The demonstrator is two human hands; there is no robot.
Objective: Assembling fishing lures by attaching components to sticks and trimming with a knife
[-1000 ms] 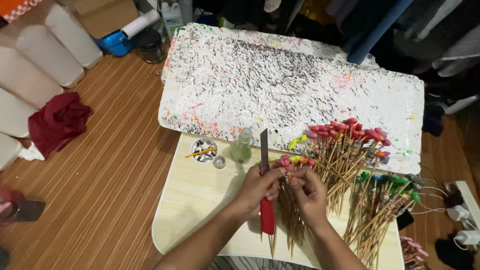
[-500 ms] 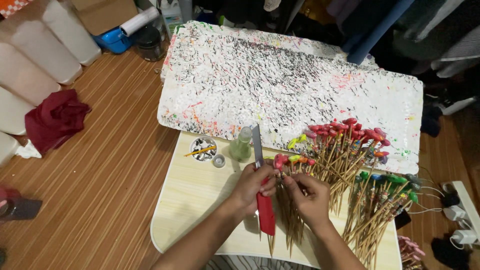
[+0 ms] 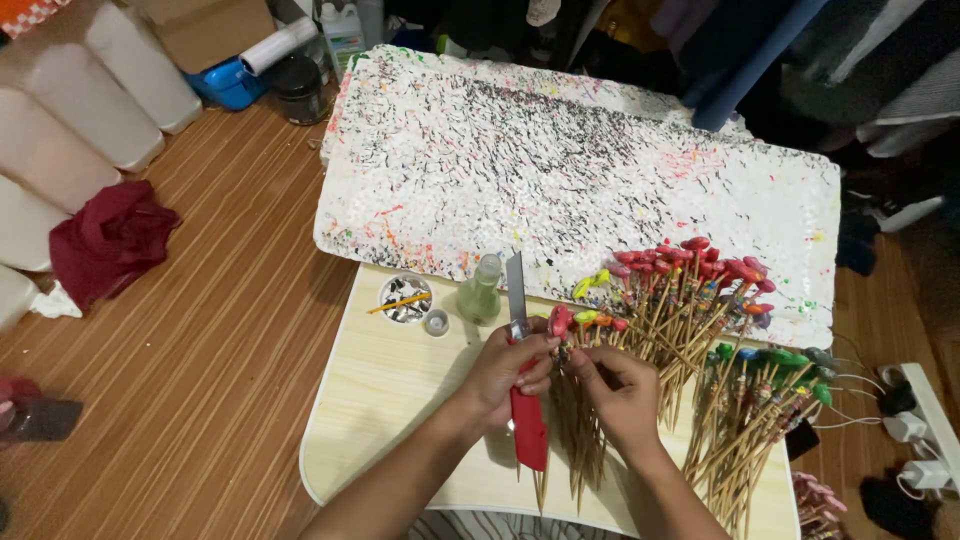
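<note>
My left hand (image 3: 508, 371) grips a red-handled utility knife (image 3: 526, 420), its grey blade (image 3: 516, 296) pointing up and away. My right hand (image 3: 618, 392) pinches a bundle of thin bamboo sticks (image 3: 573, 440) with coloured tips. A red tip (image 3: 560, 320) sits just above my fingers, beside the blade. Both hands meet over a pale wooden board (image 3: 390, 400).
More painted sticks stand stuck in a paint-spattered white foam slab (image 3: 560, 170), red tips (image 3: 715, 265) above green ones (image 3: 775, 357). A small green bottle (image 3: 481, 291), a cap (image 3: 436, 322) and a round dish (image 3: 405, 298) lie on the board. A red cloth (image 3: 108, 238) lies left.
The view has shifted slightly. My hands stay together on the sticks, and the knife blade has tilted a little more upright.
</note>
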